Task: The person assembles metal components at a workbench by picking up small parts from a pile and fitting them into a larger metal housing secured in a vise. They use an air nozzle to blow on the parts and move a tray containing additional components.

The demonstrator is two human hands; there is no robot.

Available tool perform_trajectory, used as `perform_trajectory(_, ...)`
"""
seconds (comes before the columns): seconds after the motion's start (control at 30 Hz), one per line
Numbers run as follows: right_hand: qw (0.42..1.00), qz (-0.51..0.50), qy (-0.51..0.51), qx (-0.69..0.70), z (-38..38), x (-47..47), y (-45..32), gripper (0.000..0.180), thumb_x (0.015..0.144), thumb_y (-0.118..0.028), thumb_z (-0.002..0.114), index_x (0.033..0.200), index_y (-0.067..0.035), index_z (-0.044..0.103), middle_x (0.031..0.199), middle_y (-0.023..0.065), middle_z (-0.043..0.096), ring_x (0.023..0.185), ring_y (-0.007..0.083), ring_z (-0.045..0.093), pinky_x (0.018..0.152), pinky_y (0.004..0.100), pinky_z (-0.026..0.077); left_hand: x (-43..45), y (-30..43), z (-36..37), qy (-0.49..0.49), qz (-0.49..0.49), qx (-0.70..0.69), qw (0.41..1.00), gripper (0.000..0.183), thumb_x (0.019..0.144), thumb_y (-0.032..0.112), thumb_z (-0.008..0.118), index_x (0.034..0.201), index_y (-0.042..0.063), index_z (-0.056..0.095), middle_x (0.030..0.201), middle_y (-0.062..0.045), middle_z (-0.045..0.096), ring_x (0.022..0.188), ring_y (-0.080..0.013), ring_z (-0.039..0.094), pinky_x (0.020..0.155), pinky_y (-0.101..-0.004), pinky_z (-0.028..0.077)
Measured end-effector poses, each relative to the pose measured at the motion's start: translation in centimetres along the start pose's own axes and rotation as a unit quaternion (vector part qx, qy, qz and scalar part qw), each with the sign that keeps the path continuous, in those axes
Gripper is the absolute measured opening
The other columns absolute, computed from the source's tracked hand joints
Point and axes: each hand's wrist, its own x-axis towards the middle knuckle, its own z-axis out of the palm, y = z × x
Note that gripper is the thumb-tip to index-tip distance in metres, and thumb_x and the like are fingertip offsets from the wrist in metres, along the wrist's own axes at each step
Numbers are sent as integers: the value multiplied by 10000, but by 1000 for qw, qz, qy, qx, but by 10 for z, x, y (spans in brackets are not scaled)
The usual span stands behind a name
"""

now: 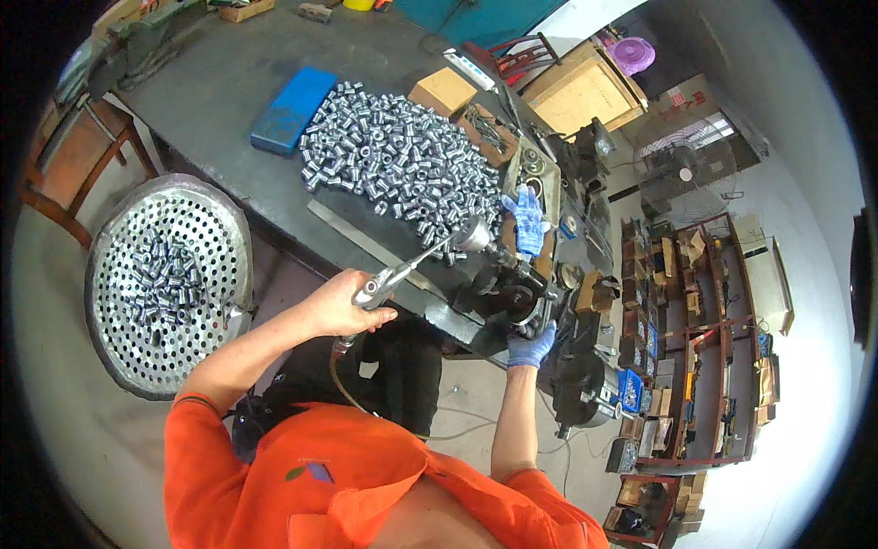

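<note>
My bare left hand [346, 305] grips a silver air blow gun [376, 291]. Its long thin nozzle reaches toward a cup-shaped metal piece [473, 233] on the end of a bench machine's spindle. A hose runs down from the gun's handle. My right hand [531, 346], in a blue knit glove, is against the near side of the dark bench machine [504, 291]. Its fingers curl by grey metal parts there and are partly hidden. A large heap of short shiny metal fittings [401, 154] spreads over the dark workbench [226, 130] beyond the gun.
At left, a round perforated metal basket [230, 274] holds more fittings beside a wooden chair [75, 165]. A blue box [291, 110], a flat metal bar [363, 240] and an empty blue glove [528, 219] lie on the bench. Shelves [717, 357] and a fan [686, 171] stand right.
</note>
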Motion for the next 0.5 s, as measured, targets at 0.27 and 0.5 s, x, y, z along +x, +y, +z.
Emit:
perform_trajectory(0.27,910,-96,310,-258,0,57,6,385,872,-404,406,973,-71,569,897,84,606,816,254,592,729,396,503,6,-5,-5,-20,10,7,1000,209,776,123,651,890,-9,536,657,-51,603,622,-104,602,582,-257,483)
perform_trajectory(0.5,782,-238,453,-355,54,94,-48,409,837,-466,483,926,-76,567,739,27,570,511,116,461,424,228,356,8,-5,-6,-16,25,2,1000,199,768,132,646,862,-9,543,641,-59,609,592,-114,608,558,-259,485)
